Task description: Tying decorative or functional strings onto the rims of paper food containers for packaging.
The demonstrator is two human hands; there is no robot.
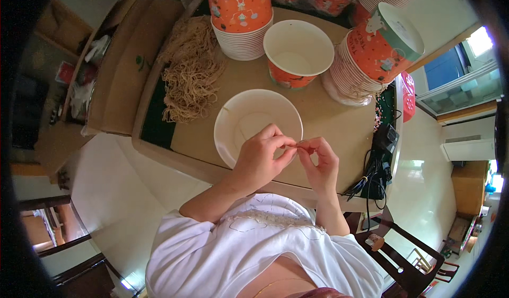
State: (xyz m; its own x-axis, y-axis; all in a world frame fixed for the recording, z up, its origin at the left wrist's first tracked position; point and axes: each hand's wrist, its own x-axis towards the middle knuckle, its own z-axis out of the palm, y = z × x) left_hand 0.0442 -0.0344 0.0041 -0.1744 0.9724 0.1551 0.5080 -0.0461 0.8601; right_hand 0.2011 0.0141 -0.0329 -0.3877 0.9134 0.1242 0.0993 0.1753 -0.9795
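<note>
My left hand and my right hand meet fingertip to fingertip over the right rim of a white paper bucket. Both pinch at the same spot. What sits between the fingertips is too small to make out. A thin pale strand shows at the bucket's far left inner wall, and faint lines cross its inside. Behind it stands another open paper bucket, orange outside and white inside. To the left of the buckets lies a loose heap of beige twine.
Stacks of orange and green paper buckets stand at the back, with another stack at the right. Black cables and a black adapter lie along the table's right edge. A cardboard box stands left; a dark wooden chair is at lower right.
</note>
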